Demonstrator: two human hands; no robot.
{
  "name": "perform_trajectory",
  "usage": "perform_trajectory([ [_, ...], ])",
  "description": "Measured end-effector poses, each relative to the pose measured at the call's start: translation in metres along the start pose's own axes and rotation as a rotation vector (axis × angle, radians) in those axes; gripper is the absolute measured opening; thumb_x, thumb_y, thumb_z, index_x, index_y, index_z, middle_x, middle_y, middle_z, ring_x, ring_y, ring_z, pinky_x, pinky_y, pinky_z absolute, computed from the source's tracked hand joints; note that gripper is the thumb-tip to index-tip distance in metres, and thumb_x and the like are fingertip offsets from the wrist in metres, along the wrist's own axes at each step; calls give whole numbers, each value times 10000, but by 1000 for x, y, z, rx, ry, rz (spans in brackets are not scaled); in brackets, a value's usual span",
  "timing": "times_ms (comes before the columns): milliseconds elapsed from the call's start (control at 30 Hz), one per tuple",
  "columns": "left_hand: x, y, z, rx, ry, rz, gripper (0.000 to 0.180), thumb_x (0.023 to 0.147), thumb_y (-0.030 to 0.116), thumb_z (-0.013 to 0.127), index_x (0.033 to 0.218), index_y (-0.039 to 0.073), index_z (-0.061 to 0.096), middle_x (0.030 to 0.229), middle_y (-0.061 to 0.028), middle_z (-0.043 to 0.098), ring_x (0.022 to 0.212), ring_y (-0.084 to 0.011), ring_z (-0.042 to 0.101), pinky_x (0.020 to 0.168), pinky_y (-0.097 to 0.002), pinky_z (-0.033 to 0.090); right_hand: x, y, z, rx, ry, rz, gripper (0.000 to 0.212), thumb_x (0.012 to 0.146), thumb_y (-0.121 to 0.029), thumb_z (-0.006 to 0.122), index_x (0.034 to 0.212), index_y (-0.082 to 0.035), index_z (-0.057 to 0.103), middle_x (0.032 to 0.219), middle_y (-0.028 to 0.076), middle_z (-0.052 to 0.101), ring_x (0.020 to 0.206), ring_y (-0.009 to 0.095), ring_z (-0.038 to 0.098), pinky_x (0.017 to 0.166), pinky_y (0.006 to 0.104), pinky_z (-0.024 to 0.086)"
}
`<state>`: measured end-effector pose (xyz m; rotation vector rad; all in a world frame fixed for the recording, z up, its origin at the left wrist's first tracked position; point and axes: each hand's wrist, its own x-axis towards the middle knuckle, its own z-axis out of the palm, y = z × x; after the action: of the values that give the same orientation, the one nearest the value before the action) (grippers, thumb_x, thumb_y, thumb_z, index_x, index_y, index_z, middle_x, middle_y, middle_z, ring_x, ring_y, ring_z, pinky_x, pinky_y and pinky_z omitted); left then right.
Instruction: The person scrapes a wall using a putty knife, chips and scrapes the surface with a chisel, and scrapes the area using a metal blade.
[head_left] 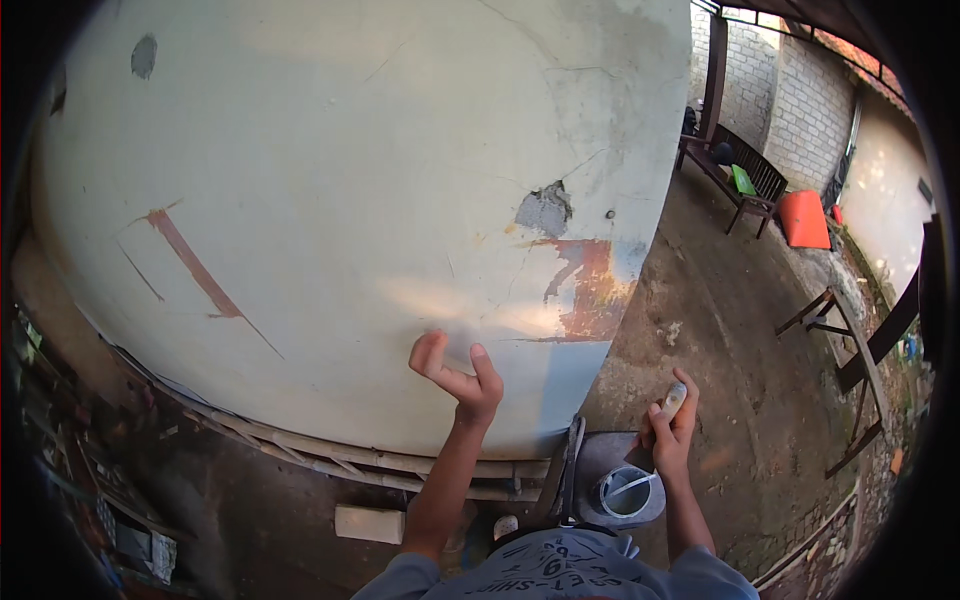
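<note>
My left hand [462, 378] is raised before the pale wall [330, 170], thumb and fingers apart and curved, with nothing in it. Whether its fingertips touch the wall I cannot tell. To the right of the wall's edge, my right hand [672, 436] is closed round the light-coloured handle of a putty knife [676, 398]. Its dark blade seems to point down and left, partly hidden by the fingers. Below that hand stands a small round tub [608, 497] with a pale stick across its inside. A grey surface [600, 455] lies under the tub.
The wall has reddish-brown bare patches [597, 290], a grey filled spot [545, 208] and thin cracks. Bamboo poles [330, 457] run along its foot, near a white block [370, 523]. To the right are a dark bench [755, 175], an orange object [804, 219] and a wooden frame [860, 370].
</note>
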<state>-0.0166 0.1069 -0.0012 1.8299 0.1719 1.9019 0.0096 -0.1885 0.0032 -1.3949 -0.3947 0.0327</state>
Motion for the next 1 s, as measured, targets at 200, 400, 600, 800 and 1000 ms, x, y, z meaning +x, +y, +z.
perform_trajectory([
  [200,62,87,52,287,-449,401,789,895,377,559,1455,-60,218,1512,-338,120,1396,-526,103,1079,-662,114,-34,30,-70,65,265,201,402,950,-116,487,1333,-81,369,646,29,463,455,100,441,418,265,455],
  [400,-48,61,38,336,-819,366,771,915,433,536,1401,-117,300,1481,-321,251,1381,-502,205,1104,-602,178,-69,39,-110,79,411,192,318,973,-151,480,1265,-46,409,638,29,460,462,106,447,445,267,452],
  [600,-160,56,-53,157,-880,-225,589,915,235,581,1399,-36,383,1424,-260,406,1329,-417,382,1081,-503,299,-101,74,-170,15,464,319,244,982,-286,509,1044,-54,551,676,22,517,540,127,514,527,284,457],
  [800,-274,24,-149,153,-655,-982,487,943,240,566,1348,-6,453,1311,-218,511,1177,-343,535,958,-411,433,-56,66,-164,-382,172,263,303,994,-294,509,904,-16,590,766,36,601,747,107,564,685,255,429],
  [1000,-280,72,-169,180,-791,-1013,426,938,257,577,1280,10,518,1186,-171,574,1034,-280,609,874,-380,477,-8,73,-119,-339,-25,170,305,987,-284,529,940,-6,645,748,3,579,678,108,515,651,272,421],
])
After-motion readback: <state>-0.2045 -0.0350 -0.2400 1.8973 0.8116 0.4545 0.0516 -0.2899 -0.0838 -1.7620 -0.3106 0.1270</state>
